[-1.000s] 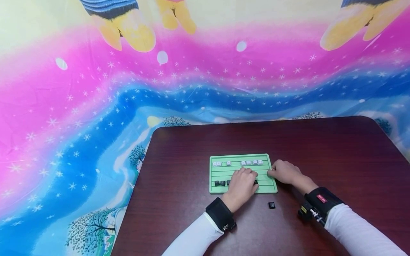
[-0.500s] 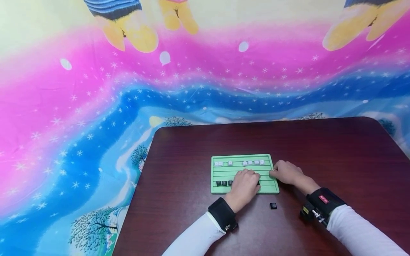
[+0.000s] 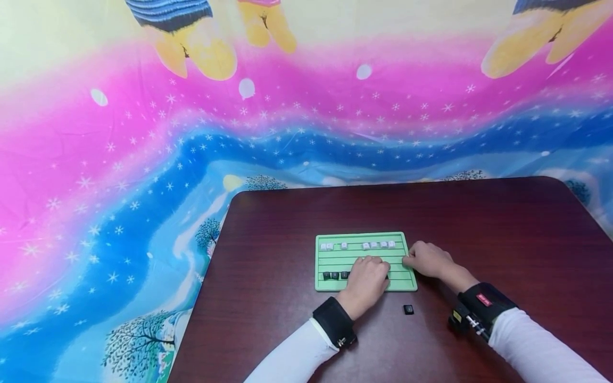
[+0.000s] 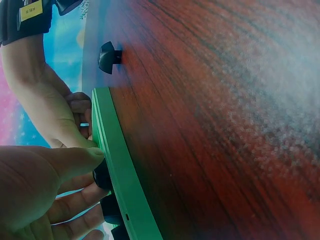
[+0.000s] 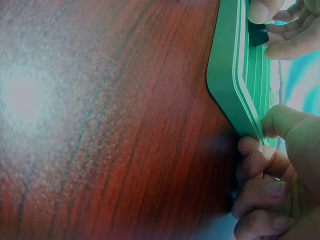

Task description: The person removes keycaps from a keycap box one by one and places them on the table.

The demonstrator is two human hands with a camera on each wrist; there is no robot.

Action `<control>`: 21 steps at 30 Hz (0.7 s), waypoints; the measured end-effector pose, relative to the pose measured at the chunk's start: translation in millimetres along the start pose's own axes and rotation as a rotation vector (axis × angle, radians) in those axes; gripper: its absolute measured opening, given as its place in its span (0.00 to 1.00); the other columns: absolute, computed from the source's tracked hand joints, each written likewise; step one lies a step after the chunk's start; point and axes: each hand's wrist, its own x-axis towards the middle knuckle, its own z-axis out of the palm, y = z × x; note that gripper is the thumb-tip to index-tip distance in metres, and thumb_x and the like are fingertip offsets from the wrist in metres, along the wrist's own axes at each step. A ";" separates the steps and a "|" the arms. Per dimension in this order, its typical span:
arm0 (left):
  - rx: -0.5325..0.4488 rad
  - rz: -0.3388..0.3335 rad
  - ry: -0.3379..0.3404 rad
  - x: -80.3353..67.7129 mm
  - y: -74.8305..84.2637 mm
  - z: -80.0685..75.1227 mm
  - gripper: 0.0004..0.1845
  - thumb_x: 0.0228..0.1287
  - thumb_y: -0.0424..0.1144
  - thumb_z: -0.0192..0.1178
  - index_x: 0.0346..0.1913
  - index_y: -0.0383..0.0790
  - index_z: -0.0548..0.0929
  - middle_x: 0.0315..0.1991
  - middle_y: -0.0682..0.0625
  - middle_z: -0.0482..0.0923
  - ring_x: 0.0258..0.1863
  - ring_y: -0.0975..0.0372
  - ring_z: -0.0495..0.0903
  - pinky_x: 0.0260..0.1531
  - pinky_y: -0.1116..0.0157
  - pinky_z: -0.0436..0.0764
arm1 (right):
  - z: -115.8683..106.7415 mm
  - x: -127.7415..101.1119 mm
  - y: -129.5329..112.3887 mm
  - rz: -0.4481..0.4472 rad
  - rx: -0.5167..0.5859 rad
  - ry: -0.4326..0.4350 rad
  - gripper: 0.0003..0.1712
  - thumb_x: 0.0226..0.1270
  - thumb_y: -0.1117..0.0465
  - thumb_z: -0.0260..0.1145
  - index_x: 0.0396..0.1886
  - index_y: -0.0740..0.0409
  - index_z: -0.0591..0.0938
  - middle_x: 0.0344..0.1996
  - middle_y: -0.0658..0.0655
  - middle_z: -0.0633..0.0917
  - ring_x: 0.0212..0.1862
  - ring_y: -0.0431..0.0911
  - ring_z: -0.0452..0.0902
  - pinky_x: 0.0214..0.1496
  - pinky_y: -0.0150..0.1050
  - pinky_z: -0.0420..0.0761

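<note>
A light green grooved board (image 3: pixel 356 260) lies on the table, bearing a back row of white keycaps (image 3: pixel 366 246) and a front row of black keycaps (image 3: pixel 335 275). My left hand (image 3: pixel 367 279) is over the front row and covers part of it. Its thumb and forefinger pinch a black keycap (image 4: pixel 101 176) at the board, seen in the left wrist view. At the board's right side, my right hand (image 3: pixel 428 259) grips the edge between thumb and forefinger; in the right wrist view its other fingers (image 5: pixel 262 197) curl below. One loose black keycap (image 3: pixel 408 309) lies in front of the board.
The dark red-brown wooden table (image 3: pixel 268 229) has rounded back corners. Behind it hangs a colourful printed cloth (image 3: pixel 287 117). Each wrist wears a black strap, the left strap (image 3: pixel 333 322) and the right strap (image 3: pixel 486 301), with a small device.
The left hand has eased slightly right along the front row, showing a little more of the black keycaps beside it. The right hand keeps its hold on the board's edge.
</note>
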 end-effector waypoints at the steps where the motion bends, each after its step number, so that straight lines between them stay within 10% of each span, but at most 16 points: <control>1: 0.003 0.000 0.001 -0.1 0.2 0.3 0.06 0.60 0.48 0.70 0.36 0.53 0.87 0.34 0.59 0.85 0.36 0.65 0.83 0.34 0.68 0.76 | 0.0 -0.1 0.0 -0.001 0.002 0.000 0.25 0.68 0.54 0.59 0.10 0.48 0.66 0.10 0.44 0.60 0.16 0.39 0.56 0.22 0.32 0.54; 21: 0.076 0.003 0.055 0.5 2.6 7.3 0.04 0.63 0.40 0.66 0.34 0.55 0.88 0.32 0.60 0.84 0.34 0.66 0.83 0.30 0.68 0.75 | 0.8 0.1 0.9 -0.011 -0.003 0.014 0.24 0.66 0.55 0.60 0.10 0.47 0.65 0.11 0.44 0.60 0.16 0.39 0.55 0.21 0.32 0.53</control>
